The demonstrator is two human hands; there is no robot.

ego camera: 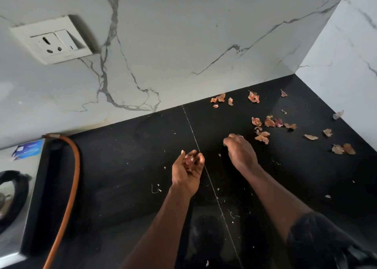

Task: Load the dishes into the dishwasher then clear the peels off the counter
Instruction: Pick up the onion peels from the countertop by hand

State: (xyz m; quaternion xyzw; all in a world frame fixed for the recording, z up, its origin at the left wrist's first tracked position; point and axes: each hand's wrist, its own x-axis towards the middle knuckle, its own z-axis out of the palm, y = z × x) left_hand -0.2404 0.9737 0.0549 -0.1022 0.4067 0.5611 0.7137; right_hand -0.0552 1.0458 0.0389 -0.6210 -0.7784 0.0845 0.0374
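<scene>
Dry orange-brown onion peels (263, 130) lie scattered over the black counter (122, 166) toward the back right corner. My left hand (187, 171) is palm up above the counter's middle, its fingers cupped around a small bunch of gathered peels (189, 160). My right hand (240, 150) hovers palm down just left of a peel cluster, with fingers curled downward toward the counter. Whether its fingertips pinch a peel is hidden by the back of the hand. No dishes or dishwasher are in view.
A steel gas stove (14, 197) with a black burner sits at the left edge, and an orange gas hose (71, 187) runs beside it. A wall socket (55, 40) is on the marble backsplash. Marble walls close the back and right sides. Tiny crumbs dot the counter.
</scene>
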